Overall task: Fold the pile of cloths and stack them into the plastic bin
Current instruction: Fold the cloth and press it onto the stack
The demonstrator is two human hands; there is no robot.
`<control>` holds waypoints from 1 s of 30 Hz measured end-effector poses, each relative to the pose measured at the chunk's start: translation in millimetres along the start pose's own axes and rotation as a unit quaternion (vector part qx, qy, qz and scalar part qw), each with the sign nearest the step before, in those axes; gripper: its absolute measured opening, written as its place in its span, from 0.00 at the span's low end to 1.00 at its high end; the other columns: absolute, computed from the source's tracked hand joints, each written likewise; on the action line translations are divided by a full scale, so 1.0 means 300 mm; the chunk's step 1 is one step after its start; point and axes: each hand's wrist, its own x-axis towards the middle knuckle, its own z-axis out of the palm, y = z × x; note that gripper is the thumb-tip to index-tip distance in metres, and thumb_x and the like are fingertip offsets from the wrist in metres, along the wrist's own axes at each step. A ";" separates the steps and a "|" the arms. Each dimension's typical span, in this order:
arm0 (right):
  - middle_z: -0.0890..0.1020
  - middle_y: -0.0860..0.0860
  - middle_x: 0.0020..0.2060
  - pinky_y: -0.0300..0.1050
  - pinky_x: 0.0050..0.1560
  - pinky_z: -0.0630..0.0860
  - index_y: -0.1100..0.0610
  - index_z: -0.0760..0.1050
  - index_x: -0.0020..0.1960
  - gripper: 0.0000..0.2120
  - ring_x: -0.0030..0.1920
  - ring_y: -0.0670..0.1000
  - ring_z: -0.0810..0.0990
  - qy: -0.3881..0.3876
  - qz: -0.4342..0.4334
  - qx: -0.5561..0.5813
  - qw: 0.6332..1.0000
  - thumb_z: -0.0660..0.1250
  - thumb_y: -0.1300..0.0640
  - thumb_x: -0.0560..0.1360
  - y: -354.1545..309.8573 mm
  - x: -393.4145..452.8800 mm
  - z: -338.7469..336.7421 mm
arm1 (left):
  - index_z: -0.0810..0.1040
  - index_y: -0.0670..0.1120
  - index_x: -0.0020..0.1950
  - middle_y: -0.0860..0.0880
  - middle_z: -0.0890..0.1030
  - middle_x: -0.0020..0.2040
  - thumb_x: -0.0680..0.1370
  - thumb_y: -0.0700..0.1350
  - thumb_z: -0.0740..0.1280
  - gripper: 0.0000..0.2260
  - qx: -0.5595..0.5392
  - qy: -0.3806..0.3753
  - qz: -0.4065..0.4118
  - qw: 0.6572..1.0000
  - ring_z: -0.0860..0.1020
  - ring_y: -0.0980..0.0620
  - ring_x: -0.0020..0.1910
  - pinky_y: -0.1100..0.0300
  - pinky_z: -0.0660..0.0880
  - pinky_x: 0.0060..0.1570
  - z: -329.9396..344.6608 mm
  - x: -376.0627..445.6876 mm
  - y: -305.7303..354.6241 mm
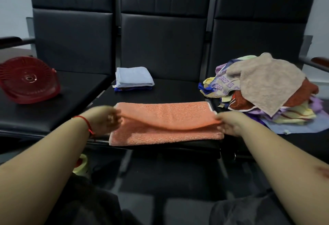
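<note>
Orange cloth (pixel 165 123) between both hands' grip.

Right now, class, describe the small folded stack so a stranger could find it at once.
Find the row of three black chairs and take the middle seat. At its back left, beyond the orange towel both hands are folding, sits the folded stack. It is the only neat, squared bundle, pale blue on top with dark blue beneath, unlike the jumbled pile of cloths on the right seat.

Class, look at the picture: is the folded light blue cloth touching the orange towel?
Apart. The head view shows bare black seat between the folded light blue cloth at the back and the orange towel at the front.
</note>
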 end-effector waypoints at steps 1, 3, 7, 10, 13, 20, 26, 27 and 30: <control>0.74 0.53 0.34 0.31 0.18 0.69 0.59 0.70 0.42 0.06 0.29 0.47 0.73 0.006 -0.014 0.047 0.999 0.62 0.65 0.77 -0.014 0.000 -0.009 | 0.71 0.41 0.38 0.46 0.74 0.27 0.80 0.39 0.59 0.11 -0.033 -0.009 0.010 0.999 0.77 0.54 0.23 0.64 0.77 0.27 -0.004 -0.006 0.014; 0.73 0.53 0.34 0.31 0.18 0.70 0.59 0.69 0.41 0.08 0.29 0.48 0.72 0.013 -0.004 0.061 0.998 0.61 0.66 0.78 -0.016 0.000 -0.022 | 0.72 0.40 0.33 0.46 0.74 0.26 0.78 0.39 0.59 0.13 0.012 -0.031 -0.031 0.999 0.77 0.52 0.25 0.60 0.75 0.35 -0.019 -0.020 0.008; 0.74 0.55 0.34 0.34 0.17 0.70 0.61 0.68 0.41 0.08 0.17 0.46 0.75 -0.013 0.061 -0.079 0.995 0.60 0.65 0.79 0.042 0.006 -0.016 | 0.73 0.40 0.42 0.45 0.79 0.29 0.78 0.40 0.63 0.05 0.254 -0.049 -0.140 0.956 0.81 0.50 0.27 0.60 0.75 0.34 -0.036 -0.025 -0.061; 0.74 0.52 0.33 0.35 0.20 0.73 0.59 0.69 0.41 0.07 0.28 0.47 0.78 -0.005 0.051 -0.124 0.991 0.61 0.63 0.79 0.046 0.013 -0.009 | 0.74 0.39 0.50 0.43 0.81 0.36 0.77 0.44 0.66 0.09 0.308 -0.034 -0.133 0.941 0.83 0.48 0.33 0.56 0.77 0.37 -0.041 -0.003 -0.078; 0.75 0.51 0.35 0.35 0.22 0.73 0.58 0.70 0.43 0.06 0.34 0.47 0.77 -0.011 0.045 -0.136 0.990 0.62 0.61 0.79 0.044 0.015 -0.004 | 0.74 0.38 0.51 0.42 0.81 0.41 0.77 0.46 0.68 0.12 0.339 -0.026 -0.123 0.932 0.83 0.46 0.36 0.55 0.78 0.39 -0.042 0.002 -0.086; 0.78 0.53 0.38 0.44 0.39 0.76 0.58 0.71 0.46 0.04 0.38 0.51 0.79 -0.045 0.051 -0.089 0.994 0.60 0.61 0.79 0.037 0.024 -0.034 | 0.77 0.38 0.57 0.42 0.83 0.48 0.76 0.43 0.68 0.12 0.350 -0.018 -0.136 0.927 0.81 0.46 0.49 0.53 0.76 0.43 -0.072 0.009 -0.072; 0.73 0.52 0.32 0.43 0.37 0.73 0.57 0.71 0.38 0.08 0.32 0.48 0.71 -0.005 -0.005 -0.196 0.981 0.67 0.61 0.74 0.052 0.029 -0.024 | 0.76 0.41 0.53 0.43 0.81 0.47 0.75 0.44 0.68 0.10 0.339 -0.015 -0.136 0.931 0.77 0.47 0.44 0.55 0.73 0.43 -0.062 0.011 -0.088; 0.72 0.53 0.30 0.42 0.35 0.73 0.57 0.70 0.37 0.09 0.30 0.48 0.70 -0.006 -0.008 -0.190 0.982 0.67 0.63 0.74 0.050 0.030 -0.019 | 0.77 0.41 0.54 0.43 0.82 0.46 0.74 0.44 0.69 0.11 0.331 -0.012 -0.132 0.934 0.79 0.47 0.45 0.55 0.74 0.44 -0.065 0.012 -0.086; 0.70 0.53 0.27 0.37 0.23 0.69 0.59 0.69 0.34 0.11 0.26 0.47 0.67 0.005 0.004 -0.150 0.989 0.66 0.68 0.73 0.041 0.038 -0.016 | 0.75 0.39 0.57 0.41 0.83 0.45 0.72 0.42 0.69 0.15 0.286 -0.007 -0.133 0.949 0.80 0.45 0.45 0.54 0.74 0.47 -0.075 0.021 -0.085</control>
